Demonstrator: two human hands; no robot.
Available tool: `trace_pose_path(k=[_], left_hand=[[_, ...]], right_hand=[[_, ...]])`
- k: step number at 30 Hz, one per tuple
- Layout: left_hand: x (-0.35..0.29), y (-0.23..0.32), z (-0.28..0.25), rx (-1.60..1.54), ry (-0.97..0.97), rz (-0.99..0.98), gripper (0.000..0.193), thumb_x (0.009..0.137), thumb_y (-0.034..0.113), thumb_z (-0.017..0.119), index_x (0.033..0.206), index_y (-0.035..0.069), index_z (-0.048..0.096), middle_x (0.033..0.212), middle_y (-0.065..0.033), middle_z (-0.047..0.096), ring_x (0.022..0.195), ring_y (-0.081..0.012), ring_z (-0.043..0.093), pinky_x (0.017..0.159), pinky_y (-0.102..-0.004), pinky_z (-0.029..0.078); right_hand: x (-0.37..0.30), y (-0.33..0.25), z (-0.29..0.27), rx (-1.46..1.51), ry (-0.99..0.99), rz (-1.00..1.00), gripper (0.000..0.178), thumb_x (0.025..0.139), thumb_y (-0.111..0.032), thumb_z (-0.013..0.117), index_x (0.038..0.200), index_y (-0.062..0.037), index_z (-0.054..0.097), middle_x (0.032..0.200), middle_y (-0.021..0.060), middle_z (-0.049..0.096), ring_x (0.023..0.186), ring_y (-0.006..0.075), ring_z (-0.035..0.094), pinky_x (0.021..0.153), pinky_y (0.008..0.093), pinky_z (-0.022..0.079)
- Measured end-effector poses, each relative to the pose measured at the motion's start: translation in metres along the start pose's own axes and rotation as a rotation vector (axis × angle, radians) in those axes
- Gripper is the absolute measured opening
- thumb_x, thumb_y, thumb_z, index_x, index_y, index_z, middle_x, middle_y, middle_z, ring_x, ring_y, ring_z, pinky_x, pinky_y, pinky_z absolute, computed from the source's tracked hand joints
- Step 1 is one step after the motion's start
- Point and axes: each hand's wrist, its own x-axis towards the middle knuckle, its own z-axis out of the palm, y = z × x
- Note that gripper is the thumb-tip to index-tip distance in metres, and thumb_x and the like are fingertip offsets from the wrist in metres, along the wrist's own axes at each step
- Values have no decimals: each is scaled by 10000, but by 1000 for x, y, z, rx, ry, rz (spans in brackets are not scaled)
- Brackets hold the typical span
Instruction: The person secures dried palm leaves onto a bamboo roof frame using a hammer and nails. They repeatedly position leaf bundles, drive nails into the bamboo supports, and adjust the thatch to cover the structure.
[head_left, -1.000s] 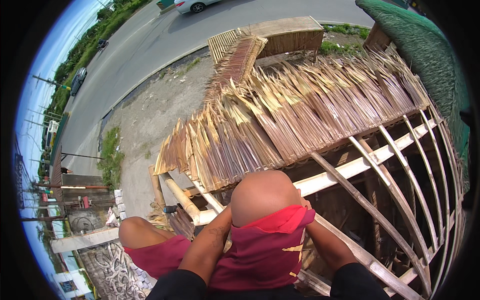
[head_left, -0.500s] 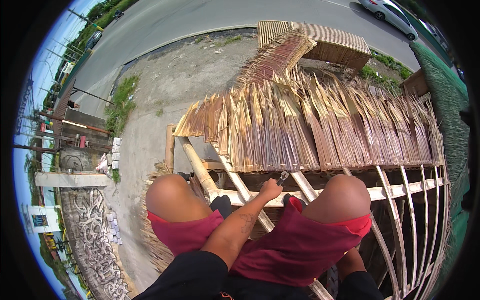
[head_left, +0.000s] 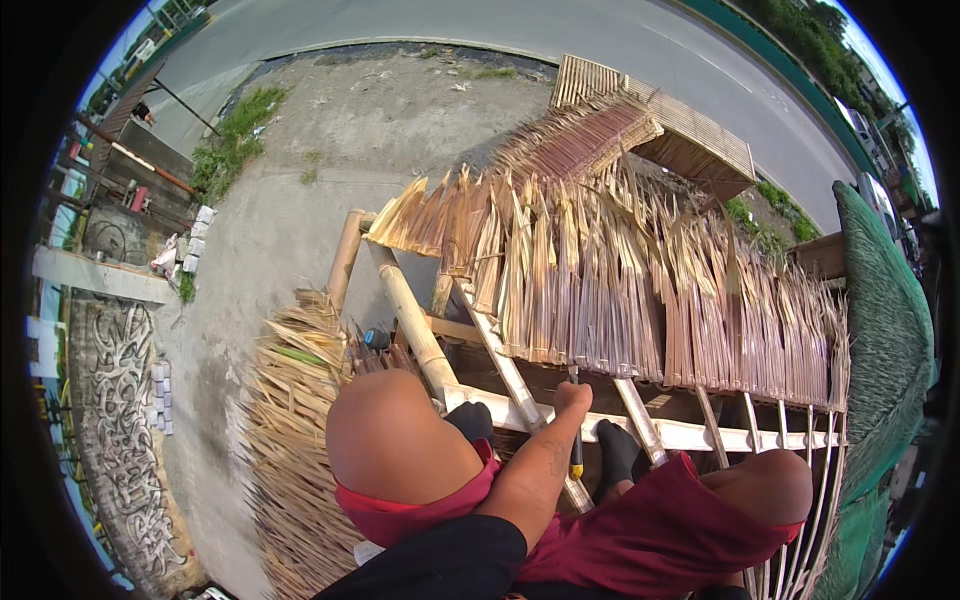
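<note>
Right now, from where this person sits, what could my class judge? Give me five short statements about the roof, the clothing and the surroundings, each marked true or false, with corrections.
1. The left hand grips a tool. True.
2. The shorts are bright green. False: they are dark red.
3. The leaf thatch covers every slat from end to end. False: on the side nearer the person, the slats are bare.
4. A paved road runs beyond the thatch. True.
5. The big green covering stands at the left of the picture. False: it stands at the right.
</note>
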Motion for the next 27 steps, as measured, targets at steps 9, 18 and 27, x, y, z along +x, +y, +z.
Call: trace_pose_path(k=[9, 18, 27], left_hand=[[-22, -7, -2, -565, -61, -159, 235, 797, 139, 544, 923, -45, 617, 780, -199, 622, 678, -296, 633, 555, -408, 510], [-32, 124, -99, -1477, -197, 186, 101, 910, 123, 558, 990, 61, 560, 599, -2, 434, 469, -140, 459, 454, -331, 429], [-203, 109, -361, -610, -104, 913, 209, 968, 199, 581, 1056, 11, 600, 978, -66, 640, 903, -177, 642, 831, -335, 527]], right_hand=[[-9, -127, -220, 422, -458, 192, 544, 895, -317, 704, 1284, 16, 519, 1083, 140, 647, 950, 234, 667, 833, 389, 541], [26, -398, -262, -435, -429, -698, 789, 855, -491, 697, 1382, 32, 427, 1260, 270, 581, 1168, 389, 590, 989, 438, 480], [-71, -516, -235, 188, -444, -927, 361, 925, -299, 645, 1079, 17, 561, 725, 67, 517, 629, 152, 507, 584, 342, 422]])
